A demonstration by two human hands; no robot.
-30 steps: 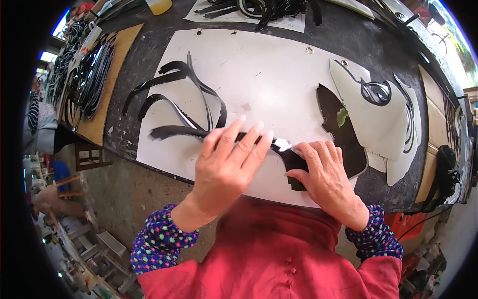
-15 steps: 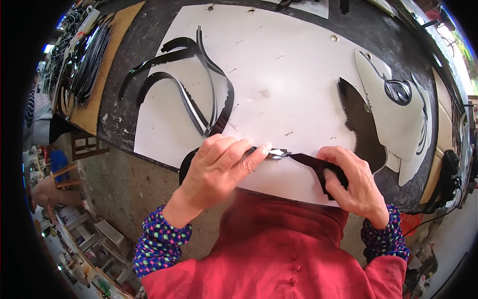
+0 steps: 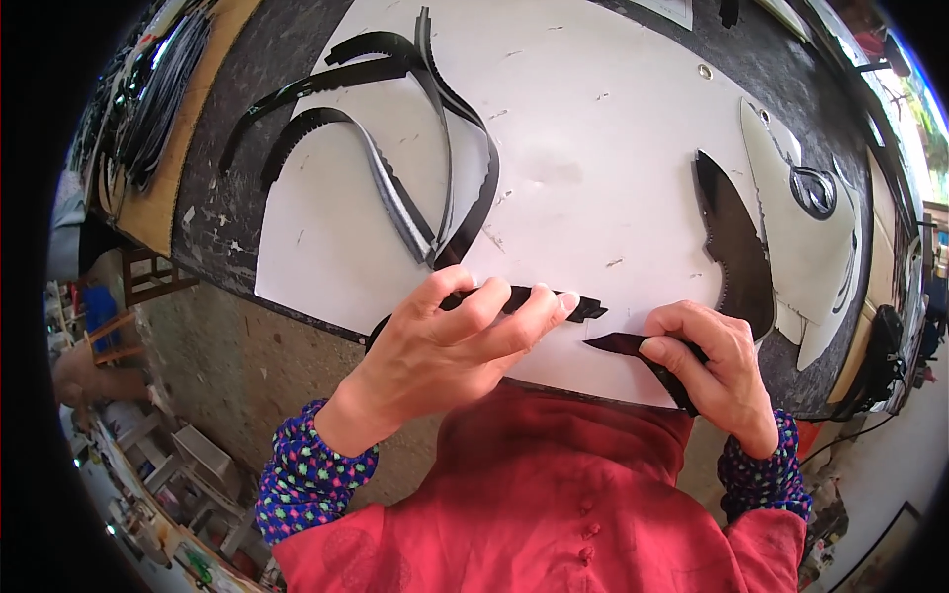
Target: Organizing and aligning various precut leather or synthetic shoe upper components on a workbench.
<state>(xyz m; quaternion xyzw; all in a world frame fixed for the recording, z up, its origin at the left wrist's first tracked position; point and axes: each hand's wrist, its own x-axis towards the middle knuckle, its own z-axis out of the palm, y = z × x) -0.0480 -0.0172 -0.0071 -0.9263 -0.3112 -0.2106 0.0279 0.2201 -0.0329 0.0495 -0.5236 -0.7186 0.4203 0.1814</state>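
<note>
My left hand (image 3: 435, 346) is bent over a narrow black strip (image 3: 591, 308), its fingertips on the strip against the white board (image 3: 554, 188). The strip's cut-looking end pokes out past the fingers; the rest is partly hidden under the hand. In my right hand (image 3: 714, 371), a dark piece with a pointed end (image 3: 618, 344) is pinched between thumb and fingers. Its point faces left, a little apart from the strip's end. Its lower part bends down behind the thumb, and I cannot tell whether it is a tool or loose material.
Curved black strips with toothed edges (image 3: 491, 173) lie on the board's left. To the right are a dark curved panel (image 3: 732, 237) and white cut pieces (image 3: 791, 212) with a small black coil (image 3: 814, 191). Bundled dark strips (image 3: 163, 99) sit at the far left on brown board (image 3: 213, 109).
The pointed piece in my right hand has drawn away from the strip's end, down and right. My left fingers have spread and shifted right along the strip. The view has also shifted slightly.
</note>
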